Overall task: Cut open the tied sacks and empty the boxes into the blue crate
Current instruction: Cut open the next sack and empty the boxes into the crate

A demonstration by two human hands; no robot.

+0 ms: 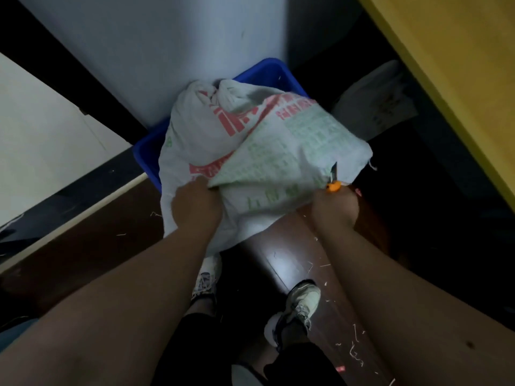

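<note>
Head camera, looking down. Where does the sack sit?

— The white woven sack (250, 151), printed in red and green, lies over the blue crate (267, 72), covering most of it; only the crate's far rim and a bit of its left wall show. The sack's knotted end points to the far side.

— And the hands?

— The left hand (196, 206) grips a bunch of the sack's fabric at its near left side, fingers curled into the cloth. The right hand (334, 208) is closed around an orange-handled knife (333, 178) at the sack's near right corner, and it seems to pinch the fabric edge too, though blur makes that uncertain. The blade points up and away, against the cloth.

— What else is around?

— A second pale sack (376, 101) lies further right, beside the crate. A yellow surface (459, 79) fills the far right. The person's two sneakers (302, 302) stand on the dark floor (289, 246), with pale shreds (355, 352) scattered near right.
</note>
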